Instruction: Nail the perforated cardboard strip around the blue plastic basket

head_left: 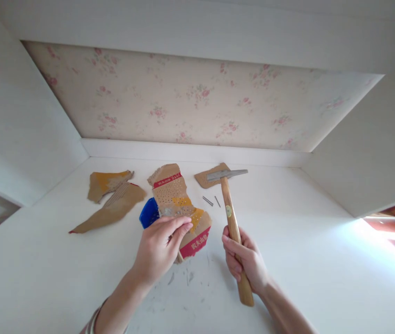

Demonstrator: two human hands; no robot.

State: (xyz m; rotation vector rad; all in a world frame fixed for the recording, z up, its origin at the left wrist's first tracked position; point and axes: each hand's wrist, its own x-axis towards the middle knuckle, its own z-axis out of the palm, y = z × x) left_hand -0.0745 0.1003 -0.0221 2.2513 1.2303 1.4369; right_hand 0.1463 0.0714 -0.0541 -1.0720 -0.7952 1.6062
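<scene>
My right hand [245, 257] is wrapped round the wooden handle of a hammer [231, 213], whose grey metal head points up and away. With thumb and fingers pinched together, my left hand [161, 243] is over a torn piece of brown cardboard [169, 192] dotted with many small holes. Whatever sits in that pinch is too small or hidden to make out. Partly under the cardboard lies a blue plastic piece [148, 212]. Between the cardboard and the hammer lie several thin metal nails or pins [207, 201].
Torn cardboard scraps [117, 204] lie on the left of the white tabletop [61, 278]. A smaller cardboard piece [202, 180] is behind the hammer head. Dark marks show on the surface near my left hand. White side panels and a flowered back wall [197, 102] enclose the area.
</scene>
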